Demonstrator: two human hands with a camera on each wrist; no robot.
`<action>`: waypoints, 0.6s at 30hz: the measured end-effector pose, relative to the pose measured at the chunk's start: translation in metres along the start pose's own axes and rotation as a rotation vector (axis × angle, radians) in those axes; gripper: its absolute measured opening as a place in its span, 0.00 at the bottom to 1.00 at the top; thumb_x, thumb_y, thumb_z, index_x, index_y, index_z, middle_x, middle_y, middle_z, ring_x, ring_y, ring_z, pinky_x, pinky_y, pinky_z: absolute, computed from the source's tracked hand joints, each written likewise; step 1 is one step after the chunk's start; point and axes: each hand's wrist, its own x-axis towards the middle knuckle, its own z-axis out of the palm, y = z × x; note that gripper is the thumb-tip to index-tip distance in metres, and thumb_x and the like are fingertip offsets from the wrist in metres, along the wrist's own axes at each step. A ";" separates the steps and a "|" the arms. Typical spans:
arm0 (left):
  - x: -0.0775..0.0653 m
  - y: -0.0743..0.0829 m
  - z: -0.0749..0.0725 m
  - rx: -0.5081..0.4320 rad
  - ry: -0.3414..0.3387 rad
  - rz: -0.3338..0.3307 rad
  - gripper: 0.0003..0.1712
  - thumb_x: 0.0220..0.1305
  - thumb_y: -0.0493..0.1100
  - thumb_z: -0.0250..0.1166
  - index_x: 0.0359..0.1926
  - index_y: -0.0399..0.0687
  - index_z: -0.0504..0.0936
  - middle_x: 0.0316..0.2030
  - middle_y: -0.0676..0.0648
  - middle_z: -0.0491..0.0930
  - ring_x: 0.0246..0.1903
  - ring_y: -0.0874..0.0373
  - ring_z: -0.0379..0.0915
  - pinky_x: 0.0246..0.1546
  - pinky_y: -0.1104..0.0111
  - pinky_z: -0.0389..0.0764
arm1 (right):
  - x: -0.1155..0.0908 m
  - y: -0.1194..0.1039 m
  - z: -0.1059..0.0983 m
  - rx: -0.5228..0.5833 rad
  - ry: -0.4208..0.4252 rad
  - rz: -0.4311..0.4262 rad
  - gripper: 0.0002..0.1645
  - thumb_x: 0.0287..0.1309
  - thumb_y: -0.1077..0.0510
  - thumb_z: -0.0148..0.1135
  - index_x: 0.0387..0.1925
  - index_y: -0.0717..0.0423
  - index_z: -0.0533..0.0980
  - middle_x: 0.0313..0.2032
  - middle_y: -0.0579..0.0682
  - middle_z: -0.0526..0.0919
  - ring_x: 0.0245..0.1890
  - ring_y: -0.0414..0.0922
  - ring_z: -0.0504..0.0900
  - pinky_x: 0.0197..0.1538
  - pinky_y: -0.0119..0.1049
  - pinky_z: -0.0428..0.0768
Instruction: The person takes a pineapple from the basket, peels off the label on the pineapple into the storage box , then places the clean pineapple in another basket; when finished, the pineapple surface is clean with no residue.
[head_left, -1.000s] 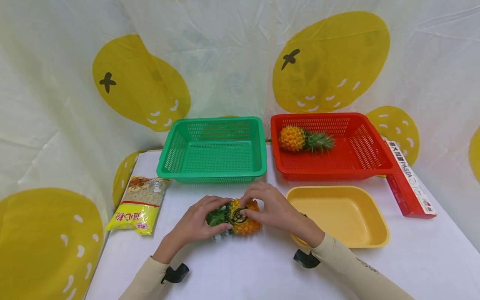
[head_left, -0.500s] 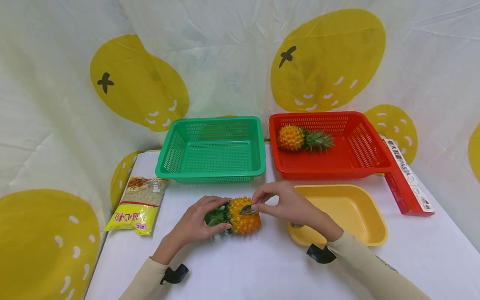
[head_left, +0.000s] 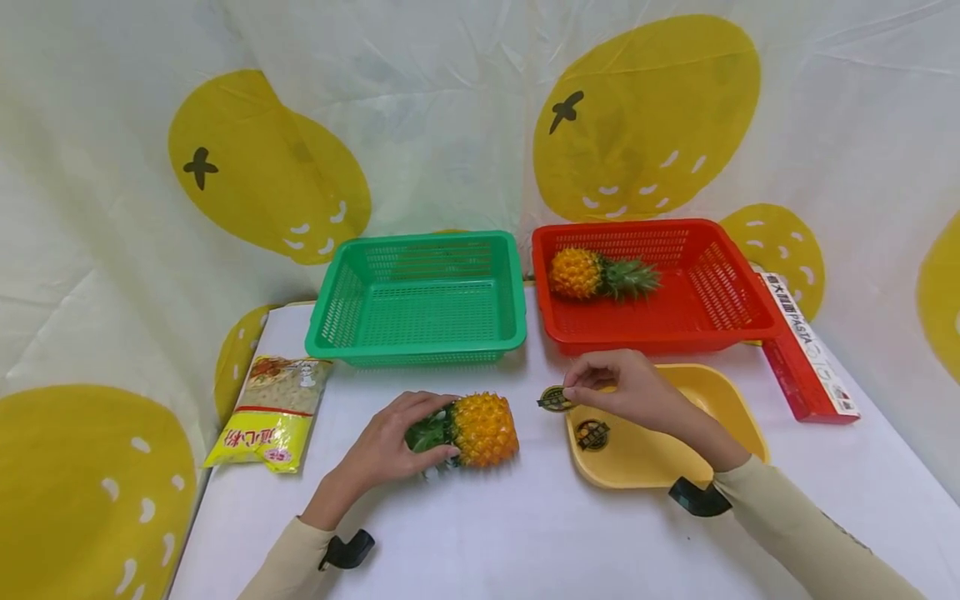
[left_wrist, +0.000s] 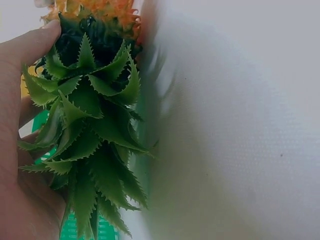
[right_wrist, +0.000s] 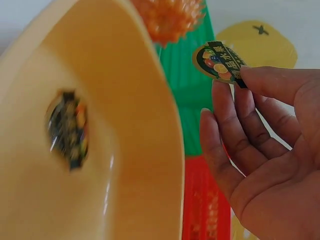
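Note:
A small pineapple [head_left: 486,429] lies on its side on the white table, its leafy crown to the left. My left hand [head_left: 392,437] grips it around the crown; in the left wrist view the thumb lies at the base of the green leaves [left_wrist: 92,115]. Between thumb and fingertips, my right hand [head_left: 637,396] pinches a round black-and-gold fruit sticker [head_left: 555,398], just off the left rim of the yellow basin [head_left: 667,475]. Another such sticker [head_left: 592,434] is inside that basin, near its left wall.
A green basket [head_left: 420,346] stands at the back left. Beside it, a red basket [head_left: 667,337] holds another pineapple [head_left: 576,273]. A pasta box [head_left: 810,350] lies at the right, and a yellow food bag [head_left: 270,417] at the left.
My right hand has peeled the sticker off the pineapple and carried it right, to the yellow basin. My left hand has kept its grip on the crown.

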 end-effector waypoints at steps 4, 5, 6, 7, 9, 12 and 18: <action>-0.001 -0.001 0.001 -0.003 0.007 0.006 0.40 0.61 0.67 0.76 0.72 0.66 0.78 0.62 0.59 0.78 0.63 0.59 0.73 0.60 0.49 0.78 | -0.008 0.008 -0.011 -0.025 -0.004 0.024 0.05 0.67 0.56 0.75 0.42 0.51 0.86 0.38 0.43 0.87 0.40 0.46 0.85 0.49 0.39 0.86; -0.001 -0.001 0.002 -0.007 0.008 0.007 0.40 0.61 0.66 0.77 0.72 0.66 0.78 0.62 0.59 0.78 0.63 0.59 0.73 0.60 0.49 0.78 | -0.010 0.010 -0.014 -0.031 -0.006 0.030 0.05 0.67 0.56 0.75 0.42 0.52 0.86 0.38 0.43 0.87 0.40 0.46 0.85 0.48 0.39 0.86; -0.001 -0.001 0.002 -0.010 0.010 0.008 0.40 0.61 0.66 0.77 0.72 0.66 0.78 0.62 0.59 0.78 0.63 0.59 0.73 0.60 0.49 0.78 | -0.011 0.012 -0.016 -0.040 -0.008 0.034 0.05 0.67 0.57 0.75 0.42 0.52 0.86 0.37 0.43 0.87 0.39 0.46 0.85 0.48 0.38 0.86; -0.001 -0.001 0.002 -0.015 0.010 0.009 0.40 0.61 0.66 0.77 0.72 0.66 0.78 0.62 0.59 0.78 0.63 0.59 0.73 0.60 0.49 0.78 | -0.013 0.014 -0.018 -0.045 -0.011 0.037 0.05 0.67 0.57 0.75 0.42 0.52 0.86 0.37 0.43 0.87 0.39 0.46 0.85 0.47 0.37 0.86; -0.002 -0.002 0.003 -0.019 0.010 0.009 0.40 0.61 0.66 0.76 0.72 0.66 0.78 0.63 0.59 0.78 0.63 0.59 0.73 0.60 0.49 0.78 | -0.015 0.018 -0.021 -0.057 -0.021 0.041 0.05 0.67 0.58 0.74 0.42 0.53 0.86 0.37 0.43 0.87 0.39 0.45 0.86 0.47 0.35 0.86; -0.002 -0.002 0.004 -0.020 0.009 0.009 0.40 0.61 0.66 0.76 0.72 0.65 0.78 0.63 0.60 0.78 0.64 0.59 0.73 0.60 0.49 0.78 | -0.019 0.023 -0.027 -0.067 -0.047 0.039 0.04 0.67 0.59 0.74 0.42 0.54 0.86 0.37 0.44 0.87 0.38 0.45 0.86 0.45 0.35 0.86; -0.003 -0.003 0.004 -0.014 0.013 0.011 0.40 0.61 0.66 0.77 0.72 0.65 0.78 0.63 0.60 0.77 0.64 0.59 0.72 0.61 0.49 0.78 | -0.026 0.034 -0.037 -0.091 -0.099 0.051 0.05 0.69 0.62 0.72 0.44 0.57 0.87 0.38 0.48 0.88 0.37 0.47 0.85 0.44 0.35 0.86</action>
